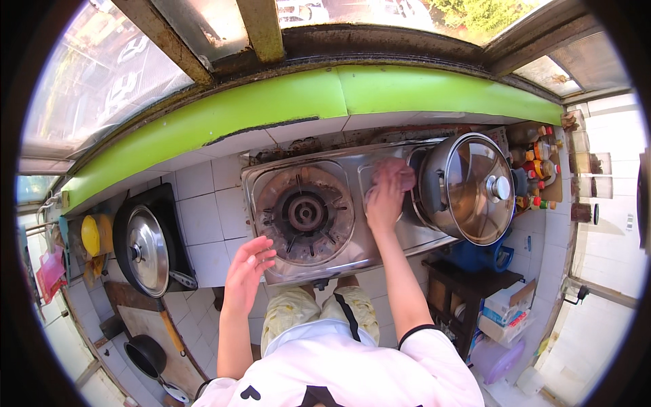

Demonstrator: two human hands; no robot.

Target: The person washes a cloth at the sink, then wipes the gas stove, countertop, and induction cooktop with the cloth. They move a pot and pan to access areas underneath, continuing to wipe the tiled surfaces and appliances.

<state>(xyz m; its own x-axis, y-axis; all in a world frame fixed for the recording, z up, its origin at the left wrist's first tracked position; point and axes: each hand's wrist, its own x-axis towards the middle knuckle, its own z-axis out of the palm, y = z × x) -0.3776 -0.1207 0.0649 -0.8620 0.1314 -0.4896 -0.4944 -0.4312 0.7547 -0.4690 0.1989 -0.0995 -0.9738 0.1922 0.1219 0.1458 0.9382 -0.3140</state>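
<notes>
My right hand point(385, 206) presses a pink cloth point(394, 174) onto the steel top of a gas stove point(358, 254), between the burner and the large pot. Its fingers partly cover the cloth. At the stove's front left corner, my left hand point(249, 267) hovers with fingers apart and holds nothing. Beside it is the round burner point(305, 213), its ring browned and stained. A large steel pot point(432, 191) with a glass lid point(478, 188) sits on the right side of the stove.
Left of the stove, a lidded black wok point(124, 254) rests on a dark surface. Bottles point(539, 168) with coloured caps crowd the right corner. A green ledge point(285, 99) runs behind under the windows. A blue gas cylinder point(473, 256) and dark cabinet point(468, 290) stand lower right.
</notes>
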